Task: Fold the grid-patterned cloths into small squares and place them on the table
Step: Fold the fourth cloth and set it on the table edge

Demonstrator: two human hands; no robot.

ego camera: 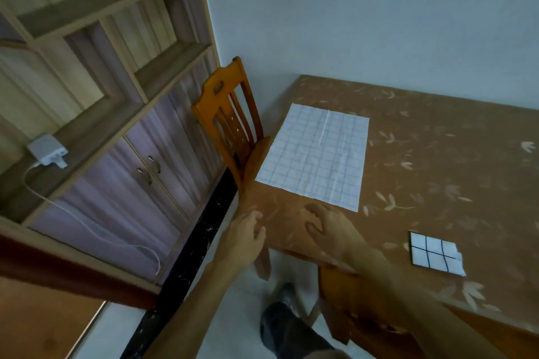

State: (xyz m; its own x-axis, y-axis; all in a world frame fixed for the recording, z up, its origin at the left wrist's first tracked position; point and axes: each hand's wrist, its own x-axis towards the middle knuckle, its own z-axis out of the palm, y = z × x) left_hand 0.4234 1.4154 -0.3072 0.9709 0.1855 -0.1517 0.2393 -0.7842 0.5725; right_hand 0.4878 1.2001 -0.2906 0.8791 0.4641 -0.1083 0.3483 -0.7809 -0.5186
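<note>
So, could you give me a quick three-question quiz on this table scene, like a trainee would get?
1. True or false: the large white grid-patterned cloth lies spread flat on the brown leaf-patterned table.
2. The small folded square of black-gridded cloth is: A) held in a hand; B) on the table, apart from the large cloth; C) on top of the large cloth.
3. How many of the two hands, left hand and right hand, grip a cloth?
Key: 1 true; 2 B; 3 zero: both hands' fingers are loose, just short of the large cloth's near edge.
</note>
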